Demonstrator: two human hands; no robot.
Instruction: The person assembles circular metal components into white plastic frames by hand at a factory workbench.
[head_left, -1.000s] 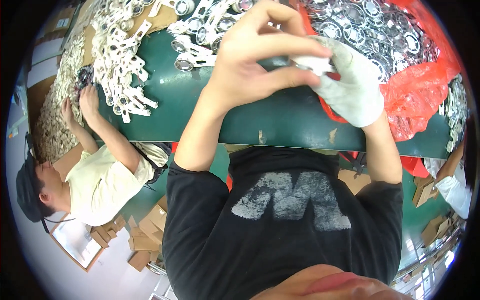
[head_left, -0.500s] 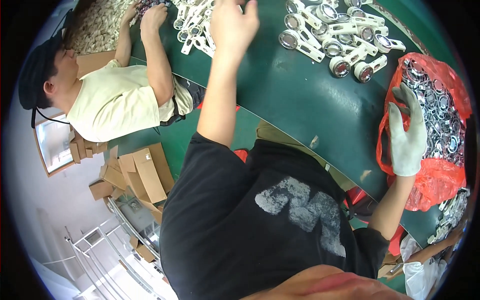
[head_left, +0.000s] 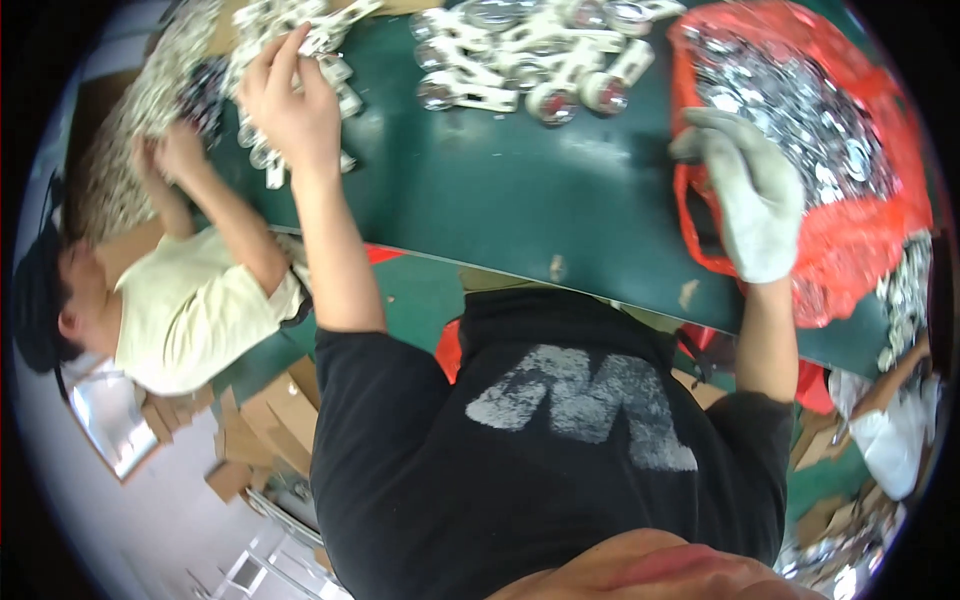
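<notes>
My bare left hand (head_left: 295, 115) is raised over a pile of white handle-shaped plastic parts (head_left: 345, 100) at the upper left. Its fingers are bent but apart, and I see nothing held in them. On my right hand (head_left: 745, 195) is a pale grey work glove. That hand is at the left rim of a red plastic bag (head_left: 850, 235), its fingers loosely bent and no part visible in them; the undersides of the fingertips are hidden. Shiny chrome ring-like parts (head_left: 800, 110) fill the bag. Between my hands, at the back, lies a group of white handles with round chrome ends (head_left: 530, 70).
The dark green table (head_left: 480, 195) has its near edge close to my body. To the left, a co-worker in a pale yellow shirt (head_left: 195, 320) handles small dark parts beside a heap of cream parts (head_left: 110, 180). Cardboard boxes (head_left: 270, 420) stand behind; more chrome parts (head_left: 905, 295) lie far right.
The view has swung, so the table's things appear further left. My left hand now appears over the left pile's middle. My gloved fingers are closer together at the bag's rim.
</notes>
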